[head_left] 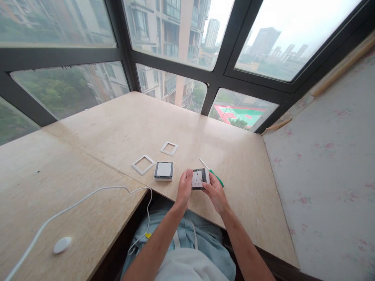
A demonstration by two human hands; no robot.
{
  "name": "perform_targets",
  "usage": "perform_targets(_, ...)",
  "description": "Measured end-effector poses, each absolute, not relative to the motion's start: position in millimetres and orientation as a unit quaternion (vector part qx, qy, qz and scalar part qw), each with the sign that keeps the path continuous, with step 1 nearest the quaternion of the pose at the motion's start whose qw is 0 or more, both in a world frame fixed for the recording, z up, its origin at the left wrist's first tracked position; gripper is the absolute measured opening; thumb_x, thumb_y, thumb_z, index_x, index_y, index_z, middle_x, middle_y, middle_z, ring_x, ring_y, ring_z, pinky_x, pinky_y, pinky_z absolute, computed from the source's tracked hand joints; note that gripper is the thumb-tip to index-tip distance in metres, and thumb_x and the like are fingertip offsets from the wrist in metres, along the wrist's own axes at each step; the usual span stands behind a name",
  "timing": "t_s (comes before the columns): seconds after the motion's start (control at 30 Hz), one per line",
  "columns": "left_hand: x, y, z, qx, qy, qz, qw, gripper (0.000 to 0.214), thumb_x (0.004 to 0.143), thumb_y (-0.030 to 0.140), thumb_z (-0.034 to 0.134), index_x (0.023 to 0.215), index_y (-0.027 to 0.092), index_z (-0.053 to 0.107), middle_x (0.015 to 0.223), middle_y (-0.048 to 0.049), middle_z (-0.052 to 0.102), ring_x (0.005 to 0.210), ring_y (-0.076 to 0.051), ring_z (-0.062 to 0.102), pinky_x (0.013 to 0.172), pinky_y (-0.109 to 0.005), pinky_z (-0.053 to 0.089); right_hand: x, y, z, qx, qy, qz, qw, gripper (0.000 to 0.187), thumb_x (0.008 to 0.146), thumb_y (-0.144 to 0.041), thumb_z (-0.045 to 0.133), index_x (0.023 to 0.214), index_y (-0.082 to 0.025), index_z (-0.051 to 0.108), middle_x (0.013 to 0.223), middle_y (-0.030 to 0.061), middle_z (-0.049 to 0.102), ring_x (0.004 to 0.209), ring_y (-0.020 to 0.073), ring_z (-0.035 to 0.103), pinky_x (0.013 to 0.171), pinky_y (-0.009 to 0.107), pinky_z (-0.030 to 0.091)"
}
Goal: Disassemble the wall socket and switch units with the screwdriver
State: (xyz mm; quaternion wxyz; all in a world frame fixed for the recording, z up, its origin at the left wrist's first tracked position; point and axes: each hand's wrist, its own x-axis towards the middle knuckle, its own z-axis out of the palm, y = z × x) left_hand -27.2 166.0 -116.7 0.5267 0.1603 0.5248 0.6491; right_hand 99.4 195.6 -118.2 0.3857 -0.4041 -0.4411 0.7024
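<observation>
Both my hands hold a small wall socket module (pixel 199 178) just above the near edge of the beige stone sill (pixel 146 125). My left hand (pixel 184 188) grips its left side with curled fingers. On the right side, my right hand (pixel 215 192) pinches it too. The socket's white face with its holes points up at me. A green-handled screwdriver (pixel 213 174) lies on the sill just behind my right hand. Left of my hands rests a switch module (pixel 163 171) with a white face. Two white square frames (pixel 143 164) (pixel 169 148) lie further back.
A white cable (pixel 88 197) with a white oval inline switch (pixel 62 244) runs over the left part of the sill and down to my lap. Dark-framed windows (pixel 216 78) enclose the far side. A floral-papered wall (pixel 331 164) rises on the right.
</observation>
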Motion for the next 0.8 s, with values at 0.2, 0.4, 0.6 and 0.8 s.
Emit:
perform_targets(0.2, -34, 159, -119, 0.115, 0.549, 0.627, 0.540, 0.045, 0.088, 0.031, 0.058, 0.127, 0.010, 0.051, 0.118, -0.0121, 0.060, 0.105, -0.019, 0.058, 0.079, -0.025, 0.045, 97, 189, -120, -0.361, -0.279, 0.777, 0.434, 0.067, 0.070, -0.027, 0.074, 0.130, -0.014, 0.047, 0.122, 0.0103, 0.058, 0.101, 0.0219, 0.059, 0.081, 0.036, 0.054)
perform_targets(0.4, -36, 150, -125, 0.048, 0.382, 0.640, 0.665, 0.038, 0.088, 0.031, 0.058, 0.116, 0.005, 0.057, 0.113, -0.0157, 0.062, 0.096, -0.021, 0.062, 0.074, -0.028, 0.051, 88, 181, -125, -0.325, -0.283, 0.786, 0.443, 0.046, 0.079, -0.027, 0.067, 0.122, -0.014, 0.053, 0.121, 0.0086, 0.060, 0.099, 0.0217, 0.061, 0.084, 0.037, 0.053)
perform_targets(0.6, -38, 148, -128, -0.005, 0.399, 0.654, 0.642, 0.031, 0.094, 0.028, 0.052, 0.116, 0.007, 0.057, 0.109, -0.0132, 0.064, 0.090, -0.018, 0.064, 0.074, -0.028, 0.053, 82, 182, -130, -0.376, -0.382, 0.731, 0.422, 0.057, 0.081, -0.035, 0.069, 0.131, -0.014, 0.052, 0.134, 0.0084, 0.053, 0.122, 0.0240, 0.052, 0.104, 0.040, 0.044)
perform_targets(0.8, -44, 149, -128, 0.020, 0.405, 0.696, 0.592, 0.055, 0.065, 0.036, 0.082, 0.105, 0.010, 0.057, 0.107, -0.0095, 0.064, 0.095, -0.019, 0.063, 0.076, -0.025, 0.052, 87, 192, -141, -0.481, -0.490, 0.609, 0.397, 0.072, 0.075, -0.042, 0.072, 0.135, -0.009, 0.051, 0.140, 0.0118, 0.048, 0.129, 0.0229, 0.047, 0.113, 0.038, 0.035)
